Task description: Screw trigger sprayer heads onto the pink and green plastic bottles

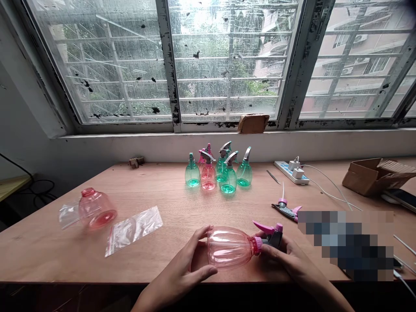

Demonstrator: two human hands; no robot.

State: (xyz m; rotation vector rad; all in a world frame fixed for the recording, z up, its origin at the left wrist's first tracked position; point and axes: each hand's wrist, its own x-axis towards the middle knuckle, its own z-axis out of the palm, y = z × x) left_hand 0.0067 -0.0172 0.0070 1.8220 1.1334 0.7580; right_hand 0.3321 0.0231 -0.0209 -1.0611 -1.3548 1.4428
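A clear pink spray bottle (230,247) lies on its side near the front edge of the wooden table (162,199). My left hand (188,264) cups its base, fingers curved around it. My right hand (286,255) is closed on the grey and pink trigger head (271,234) screwed on the bottle's neck. A loose trigger head with its tube (286,209) lies just beyond my right hand.
Several finished green and pink spray bottles (221,173) stand at the table's back. A headless pink bottle (95,209) lies at the left beside clear plastic bags (133,229). A power strip (290,172), cardboard box (373,175) and a blurred patch are at the right.
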